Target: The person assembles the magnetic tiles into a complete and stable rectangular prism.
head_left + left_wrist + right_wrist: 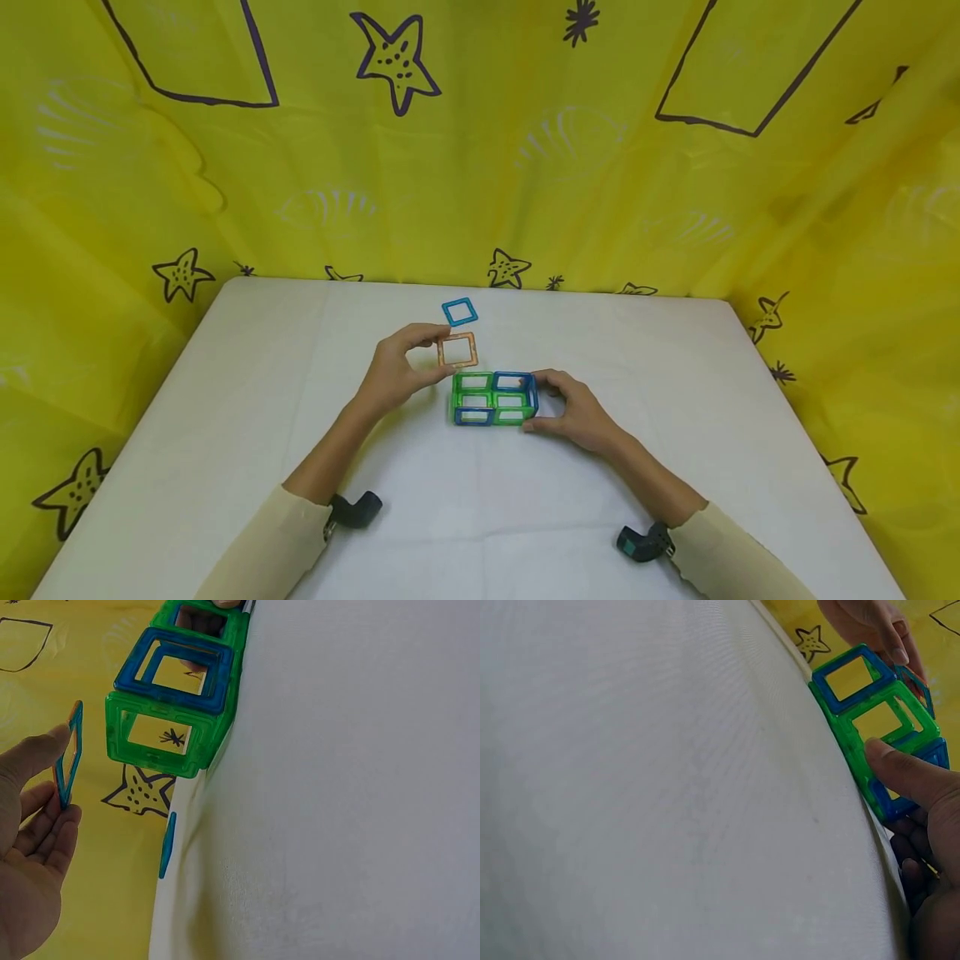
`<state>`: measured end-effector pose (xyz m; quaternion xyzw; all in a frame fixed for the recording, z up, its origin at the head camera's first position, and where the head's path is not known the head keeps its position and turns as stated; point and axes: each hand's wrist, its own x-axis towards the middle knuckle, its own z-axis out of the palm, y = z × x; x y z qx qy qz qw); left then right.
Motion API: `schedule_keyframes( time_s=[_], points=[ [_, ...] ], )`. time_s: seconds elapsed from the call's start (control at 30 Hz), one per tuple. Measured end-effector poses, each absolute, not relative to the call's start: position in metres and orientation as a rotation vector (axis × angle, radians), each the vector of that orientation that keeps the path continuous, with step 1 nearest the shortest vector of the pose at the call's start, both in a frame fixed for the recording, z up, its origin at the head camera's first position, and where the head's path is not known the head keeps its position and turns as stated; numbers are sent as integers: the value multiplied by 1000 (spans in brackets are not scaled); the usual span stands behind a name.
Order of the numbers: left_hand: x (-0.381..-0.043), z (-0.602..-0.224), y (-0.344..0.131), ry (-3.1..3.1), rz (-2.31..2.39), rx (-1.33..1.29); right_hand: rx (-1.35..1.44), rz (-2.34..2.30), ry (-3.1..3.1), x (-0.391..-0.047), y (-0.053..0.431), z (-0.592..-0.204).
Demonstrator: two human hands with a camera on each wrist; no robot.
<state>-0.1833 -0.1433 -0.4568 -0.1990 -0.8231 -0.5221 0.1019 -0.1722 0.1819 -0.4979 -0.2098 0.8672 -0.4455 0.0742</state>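
Observation:
My left hand (pixel 393 367) pinches a square magnetic tile (pixel 474 348) by its edges, thumb below and fingers above. The tile looks orange from the head; in the left wrist view its rim shows orange and teal. Just right of it, a small box of green and blue magnetic tiles (pixel 492 400) rests on the table, with open windows in each tile. My right hand (pixel 581 412) grips the box's right end, the thumb on the near side and fingers behind, partly hidden. The held tile is close to the box's far left corner.
A loose blue tile (pixel 447 315) lies flat on the white-covered table (pixel 600 533), beyond the left hand. Yellow patterned cloth (pixel 480 183) hangs behind and along both sides of the table. Each wrist bears a small black camera (pixel 358 510).

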Motion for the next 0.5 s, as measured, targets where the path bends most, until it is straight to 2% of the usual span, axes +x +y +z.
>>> schedule_keyframes(
  time_s=[0.5],
  points=[
    [-167, -456, -134, -2458, -1527, -697, -637, -1334, 2612, -172, 183, -498]
  ],
)
